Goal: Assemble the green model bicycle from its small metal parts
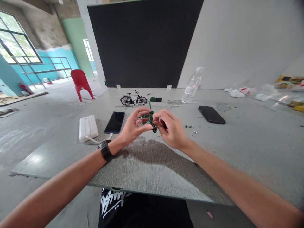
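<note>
Above the table my left hand [136,125] has its thumb and fingers around a small green model bicycle frame [151,117], partly covered by the fingers. A thin green rod [150,105] rises just above it, and a small black wheel [154,128] shows below. On the other side, the fingers of my right hand [171,129] are pinched together against the green frame; what lies between them is hidden. Behind the hands a finished-looking black model bicycle [133,98] stands upright. Tiny green parts [188,126] and silvery bits [194,132] lie to the right.
Left of my hands are a white power bank [88,128] with a cable and a dark phone [114,122]. A black phone [212,114] and a clear bottle [192,86] stand or lie rightward. Small green and black pads [156,99] and plastic wrappers [263,92] sit farther back.
</note>
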Tool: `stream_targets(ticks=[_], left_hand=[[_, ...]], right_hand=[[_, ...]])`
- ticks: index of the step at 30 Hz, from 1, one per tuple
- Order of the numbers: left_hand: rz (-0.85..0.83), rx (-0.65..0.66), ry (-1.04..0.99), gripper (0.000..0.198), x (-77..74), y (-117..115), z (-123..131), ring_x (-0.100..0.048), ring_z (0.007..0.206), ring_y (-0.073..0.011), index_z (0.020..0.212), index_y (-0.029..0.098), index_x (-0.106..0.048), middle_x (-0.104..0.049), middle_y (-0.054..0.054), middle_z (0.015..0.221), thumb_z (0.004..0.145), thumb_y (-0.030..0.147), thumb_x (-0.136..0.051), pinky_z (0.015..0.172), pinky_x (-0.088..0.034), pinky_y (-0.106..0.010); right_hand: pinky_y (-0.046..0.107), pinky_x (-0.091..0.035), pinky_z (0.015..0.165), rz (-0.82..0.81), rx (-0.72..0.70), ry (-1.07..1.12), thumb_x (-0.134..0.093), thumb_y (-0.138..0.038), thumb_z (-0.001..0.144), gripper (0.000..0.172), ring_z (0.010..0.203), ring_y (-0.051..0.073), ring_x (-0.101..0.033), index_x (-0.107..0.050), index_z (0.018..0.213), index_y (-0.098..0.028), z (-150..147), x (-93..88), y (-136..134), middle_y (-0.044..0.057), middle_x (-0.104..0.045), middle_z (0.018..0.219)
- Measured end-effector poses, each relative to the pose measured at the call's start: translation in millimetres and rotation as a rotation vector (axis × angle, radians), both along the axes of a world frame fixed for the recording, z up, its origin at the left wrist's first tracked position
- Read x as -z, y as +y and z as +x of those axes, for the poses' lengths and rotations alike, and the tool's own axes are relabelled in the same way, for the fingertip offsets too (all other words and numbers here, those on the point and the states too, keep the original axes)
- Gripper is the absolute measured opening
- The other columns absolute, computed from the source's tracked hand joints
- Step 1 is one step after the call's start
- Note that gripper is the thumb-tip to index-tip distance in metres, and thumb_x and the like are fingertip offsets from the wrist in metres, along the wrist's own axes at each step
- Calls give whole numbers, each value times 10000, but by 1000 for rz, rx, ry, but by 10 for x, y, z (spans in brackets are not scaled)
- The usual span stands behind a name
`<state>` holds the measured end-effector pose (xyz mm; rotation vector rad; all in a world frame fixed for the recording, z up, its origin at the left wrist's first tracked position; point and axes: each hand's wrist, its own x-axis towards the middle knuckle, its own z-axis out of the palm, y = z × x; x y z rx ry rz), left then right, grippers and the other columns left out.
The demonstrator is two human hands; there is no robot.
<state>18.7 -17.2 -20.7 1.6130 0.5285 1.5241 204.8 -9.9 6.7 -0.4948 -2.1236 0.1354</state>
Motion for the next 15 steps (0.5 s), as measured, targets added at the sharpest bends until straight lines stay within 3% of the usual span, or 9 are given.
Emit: stream_targets(ticks=[5,15], left_hand=[[-146,218,-25,402,-32,-47,-22,-676,1022,-218,1191,220,-669,-641,-92,1240,816,267,-808,806,-618,-343],[-112,178,-66,404,-34,-3,-8,-687,1015,-203,1093,190,-721,-703,-83,1143,723,224,-879,846,-596,-319]], right_hand=[[277,-397,622,29,5,-5,-483,-50,914,182,710,126,-476,-477,921,-232,-13,-6,-21,5,-504,855],[283,-429,643,-51,-30,70,-473,-63,940,173,716,125,-488,-459,894,-229,-45,-29,-64,0,-486,838]])
